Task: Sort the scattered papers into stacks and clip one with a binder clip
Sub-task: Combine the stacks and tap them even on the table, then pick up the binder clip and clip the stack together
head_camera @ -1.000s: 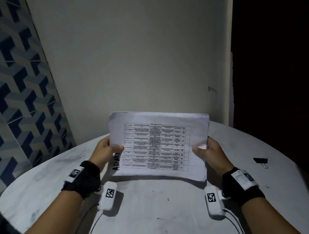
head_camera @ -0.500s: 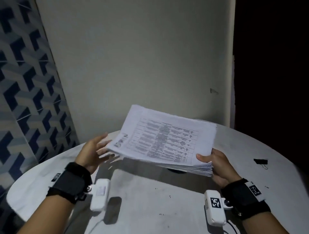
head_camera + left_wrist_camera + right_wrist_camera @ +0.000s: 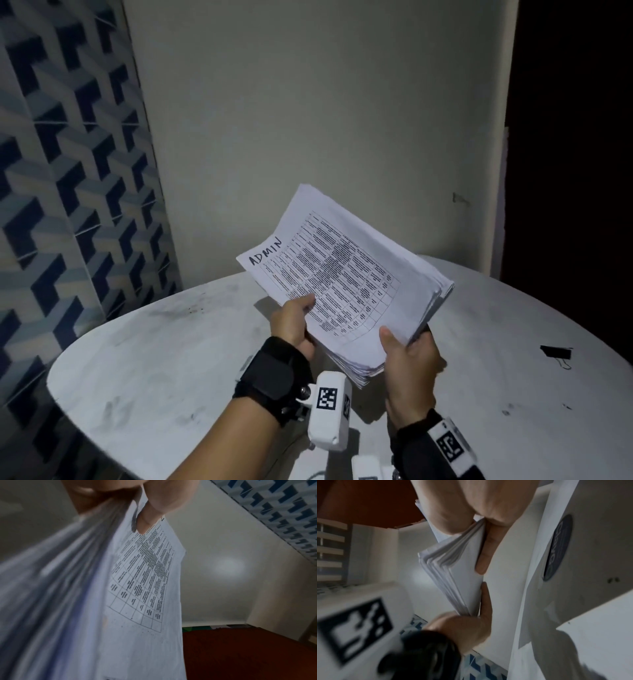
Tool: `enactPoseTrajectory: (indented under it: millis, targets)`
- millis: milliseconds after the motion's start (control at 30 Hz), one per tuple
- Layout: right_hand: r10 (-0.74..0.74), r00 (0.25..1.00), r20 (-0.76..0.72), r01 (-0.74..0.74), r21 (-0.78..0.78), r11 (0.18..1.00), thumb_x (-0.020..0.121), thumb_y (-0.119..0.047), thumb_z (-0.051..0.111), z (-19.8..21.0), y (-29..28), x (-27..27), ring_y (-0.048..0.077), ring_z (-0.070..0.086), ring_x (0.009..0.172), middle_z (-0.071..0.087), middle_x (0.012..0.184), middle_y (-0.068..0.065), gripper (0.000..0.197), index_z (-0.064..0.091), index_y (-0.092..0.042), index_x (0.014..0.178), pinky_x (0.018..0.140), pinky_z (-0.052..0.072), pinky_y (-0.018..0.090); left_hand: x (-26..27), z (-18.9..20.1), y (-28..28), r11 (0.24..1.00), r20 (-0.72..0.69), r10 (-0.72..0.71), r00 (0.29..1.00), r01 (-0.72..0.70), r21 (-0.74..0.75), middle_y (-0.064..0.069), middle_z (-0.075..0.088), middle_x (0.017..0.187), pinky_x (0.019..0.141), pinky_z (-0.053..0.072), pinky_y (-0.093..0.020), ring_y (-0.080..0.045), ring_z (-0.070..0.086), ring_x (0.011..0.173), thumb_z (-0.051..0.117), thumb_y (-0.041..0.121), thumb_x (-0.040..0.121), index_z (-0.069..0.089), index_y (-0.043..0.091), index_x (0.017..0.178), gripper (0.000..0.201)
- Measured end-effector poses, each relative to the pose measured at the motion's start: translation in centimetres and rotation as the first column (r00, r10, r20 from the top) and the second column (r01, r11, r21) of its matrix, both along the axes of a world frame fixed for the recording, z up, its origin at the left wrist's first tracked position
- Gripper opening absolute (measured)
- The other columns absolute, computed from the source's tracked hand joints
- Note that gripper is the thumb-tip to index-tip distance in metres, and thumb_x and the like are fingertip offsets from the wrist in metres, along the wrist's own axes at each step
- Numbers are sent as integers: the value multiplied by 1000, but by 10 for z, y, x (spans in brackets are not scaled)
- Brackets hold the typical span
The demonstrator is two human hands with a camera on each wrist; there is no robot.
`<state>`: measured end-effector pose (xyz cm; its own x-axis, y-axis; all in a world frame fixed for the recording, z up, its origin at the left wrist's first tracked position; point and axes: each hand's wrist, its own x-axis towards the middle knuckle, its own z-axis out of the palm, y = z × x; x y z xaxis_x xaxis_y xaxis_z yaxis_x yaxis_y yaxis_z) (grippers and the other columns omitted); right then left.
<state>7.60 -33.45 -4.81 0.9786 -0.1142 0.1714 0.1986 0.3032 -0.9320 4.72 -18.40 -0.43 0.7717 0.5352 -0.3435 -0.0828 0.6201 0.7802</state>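
Note:
A thick stack of white papers (image 3: 342, 274) is held tilted above the round white table (image 3: 164, 363); its top sheet bears a printed grid and the handwritten word ADMIN. My left hand (image 3: 294, 318) pinches the stack's near left edge, thumb on top. My right hand (image 3: 407, 353) grips the near corner, thumb on top and fingers beneath. The left wrist view shows the thumb (image 3: 149, 517) pressing the top sheet of the stack (image 3: 137, 588). In the right wrist view the sheets of the stack (image 3: 453, 574) fan apart between both hands. A black binder clip (image 3: 556, 352) lies on the table at the right.
A pale wall stands behind the table, with blue patterned tiles (image 3: 68, 205) at the left and a dark opening at the right. A dark round label (image 3: 558, 547) sits on the tabletop under the stack. The table's edge curves round at the left.
The stack went from standing upright on the table to being lifted and turned, its ADMIN corner now pointing away. My left hand let go and took hold again on the near left edge.

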Motion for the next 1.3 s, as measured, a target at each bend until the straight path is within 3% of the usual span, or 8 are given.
enactPoseTrajectory:
  millis: [233, 367, 533, 700, 833, 1000, 1167, 1300]
  targets:
    - [-17, 1000, -22, 19, 82, 996, 91, 6, 67, -5, 4, -10, 23, 70, 96, 73, 101, 3, 24, 63, -15, 102, 79, 54, 24, 4, 11, -5, 999, 17, 27, 999, -27, 21, -24, 72, 111, 86, 56, -62, -43, 71, 99, 63, -3, 89, 66, -4, 111, 23]
    - [30, 997, -65, -19, 158, 987, 91, 10, 64, -4, 1, -8, 19, 72, 95, 74, 111, 11, 30, 62, 0, 120, 71, 60, 16, 6, 11, 2, 1000, 28, 19, 999, -19, 25, -17, 73, 118, 100, 51, -54, -37, 68, 110, 74, 10, 74, 74, 5, 105, 32]
    - [31, 995, -95, -14, 175, 984, 91, 12, 63, -5, 3, -6, 11, 72, 90, 74, 113, 15, 31, 63, 3, 121, 62, 54, 8, 7, 19, 0, 992, 48, 56, 997, -61, 111, -15, 75, 106, 87, 60, -49, -33, 73, 95, 69, -1, 87, 69, -1, 113, 26]
    - [54, 991, -124, -27, 208, 978, 92, 10, 63, -5, 3, -6, 16, 74, 100, 74, 116, 10, 36, 62, -4, 126, 73, 60, 16, 9, 21, -1, 985, 32, 32, 999, -37, 170, -20, 76, 107, 88, 59, -54, -37, 74, 94, 72, -5, 84, 68, -4, 113, 29]
    - [259, 953, -158, -223, 213, 951, 93, 4, 65, -6, -5, 3, 21, 73, 109, 75, 121, 5, 41, 61, -14, 129, 91, 60, 39, 17, 20, 2, 959, 102, 105, 989, -128, 251, -20, 71, 118, 78, 62, -32, -30, 72, 97, 69, -12, 85, 64, -8, 122, 38]
    - [496, 813, -306, -541, -79, 837, 87, -23, 79, 24, -61, 35, 26, 74, 107, 76, 117, 5, 38, 67, -13, 122, 78, 63, 45, 22, 19, 14, 935, 125, 128, 984, -162, 315, -39, 54, 132, 92, 57, -41, -48, 64, 108, 66, -15, 86, 54, -21, 126, 42]
    - [-60, 976, -209, -67, -552, 831, 90, -29, 72, 41, -154, 107, 32, 72, 93, 75, 100, 8, 13, 74, -16, 91, 79, 62, 42, 18, 15, 26, 834, 34, 72, 997, -78, 546, -14, 56, 55, 38, 45, -23, -17, 52, 36, 75, -2, 84, 60, -3, 78, 17]
    - [-414, 906, -93, 86, -915, 393, 90, -35, 54, 19, -226, 169, 39, 65, 110, 68, 124, 21, 41, 69, -5, 114, 91, 53, 39, 17, 12, 20, 801, 71, -16, 997, -30, 599, -24, 70, 78, 58, 59, -33, -28, 71, 61, 76, -2, 83, 65, -16, 92, 19]
